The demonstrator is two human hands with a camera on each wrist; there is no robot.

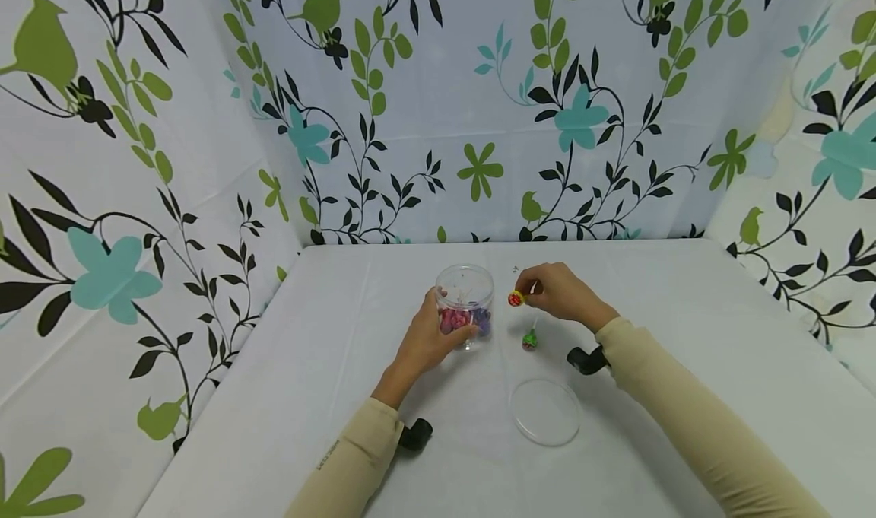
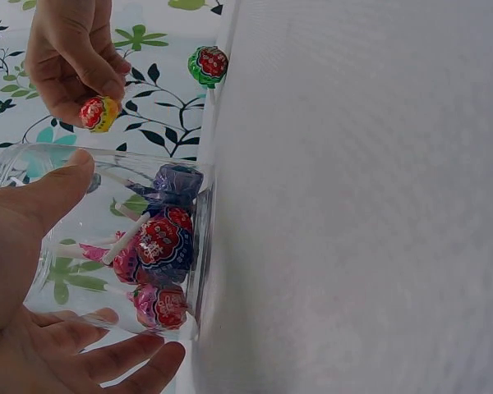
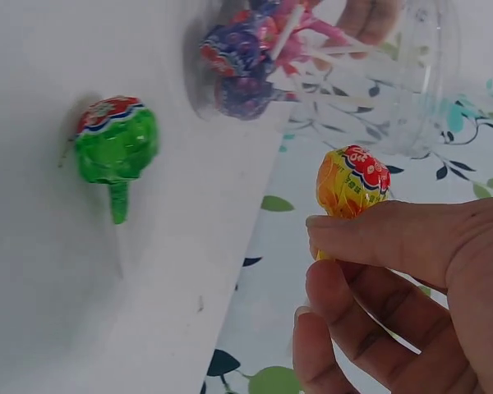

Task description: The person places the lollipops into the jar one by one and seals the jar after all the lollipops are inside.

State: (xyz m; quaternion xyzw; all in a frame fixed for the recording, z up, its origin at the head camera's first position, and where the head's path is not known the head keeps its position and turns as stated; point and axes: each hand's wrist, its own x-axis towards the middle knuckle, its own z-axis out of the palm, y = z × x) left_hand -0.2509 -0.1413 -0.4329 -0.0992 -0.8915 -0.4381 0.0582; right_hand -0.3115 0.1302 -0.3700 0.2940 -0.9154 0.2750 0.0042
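Note:
A clear round jar (image 1: 465,286) stands on the white table with several pink and purple wrapped lollipops (image 2: 160,246) at its bottom, sticks upward. My left hand (image 1: 433,334) grips the jar's side, thumb in front and fingers behind. To the right of the jar, my right hand (image 1: 563,293) pinches a yellow-and-red lollipop (image 3: 353,180) just under its head, held above the table. A green-and-red lollipop (image 3: 117,148) lies on the table between the jar and my right forearm, its stick pointing away from me.
A clear round lid (image 1: 545,412) lies flat on the table, nearer me than the jar. Black wrist cameras (image 1: 415,434) stick out beside both sleeves. Behind the table's far edge hangs a cloth (image 1: 424,145) printed with leaves, birds and flowers.

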